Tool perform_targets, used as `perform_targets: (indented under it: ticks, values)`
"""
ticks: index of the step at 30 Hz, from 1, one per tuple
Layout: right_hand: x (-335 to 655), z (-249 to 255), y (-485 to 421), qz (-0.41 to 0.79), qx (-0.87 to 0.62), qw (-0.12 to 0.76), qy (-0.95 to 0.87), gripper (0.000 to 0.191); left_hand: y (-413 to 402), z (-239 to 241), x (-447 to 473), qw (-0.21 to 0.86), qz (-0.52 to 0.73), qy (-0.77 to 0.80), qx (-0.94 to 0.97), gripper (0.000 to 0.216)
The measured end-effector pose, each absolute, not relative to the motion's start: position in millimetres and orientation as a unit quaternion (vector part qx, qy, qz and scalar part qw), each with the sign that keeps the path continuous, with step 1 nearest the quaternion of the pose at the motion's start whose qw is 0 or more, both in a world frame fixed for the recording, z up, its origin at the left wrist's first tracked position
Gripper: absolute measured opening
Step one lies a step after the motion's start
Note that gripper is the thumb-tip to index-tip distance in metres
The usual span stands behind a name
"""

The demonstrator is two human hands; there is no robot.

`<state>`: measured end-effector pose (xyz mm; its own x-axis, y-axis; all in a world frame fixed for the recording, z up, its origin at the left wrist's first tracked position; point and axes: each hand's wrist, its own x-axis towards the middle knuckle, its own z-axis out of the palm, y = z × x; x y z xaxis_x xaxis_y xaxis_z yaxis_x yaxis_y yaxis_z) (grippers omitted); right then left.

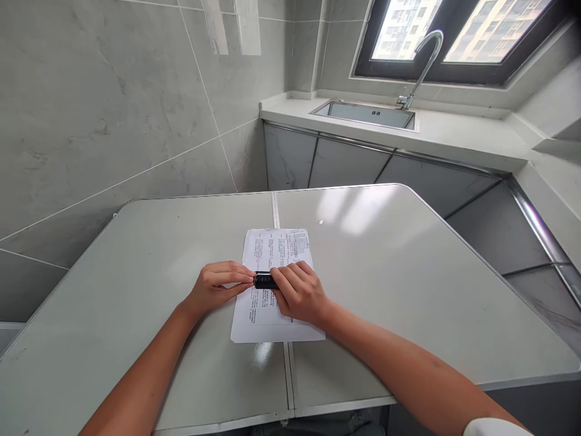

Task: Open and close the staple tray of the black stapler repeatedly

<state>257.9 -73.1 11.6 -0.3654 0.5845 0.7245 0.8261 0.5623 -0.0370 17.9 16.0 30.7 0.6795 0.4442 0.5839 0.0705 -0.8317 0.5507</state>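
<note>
Right hand [299,292] holds black object [264,280] (stapler, perhaps).

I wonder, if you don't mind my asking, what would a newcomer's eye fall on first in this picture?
Probably the dark object at the centre, gripped by the right hand, with the left hand at its left end. Just beneath is a printed sheet on the pale table. Farther back, the curved faucet stands out against the bright window at upper right.
</note>
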Motion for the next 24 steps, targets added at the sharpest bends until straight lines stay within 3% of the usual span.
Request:
perform_targets:
  ticks: [24]
  values:
    - [264.3,12.3,-71.4,-0.155,-0.436,0.374,-0.804,0.019,22.9,42.4,1.4,0.246,0.331,0.149,0.899,0.024]
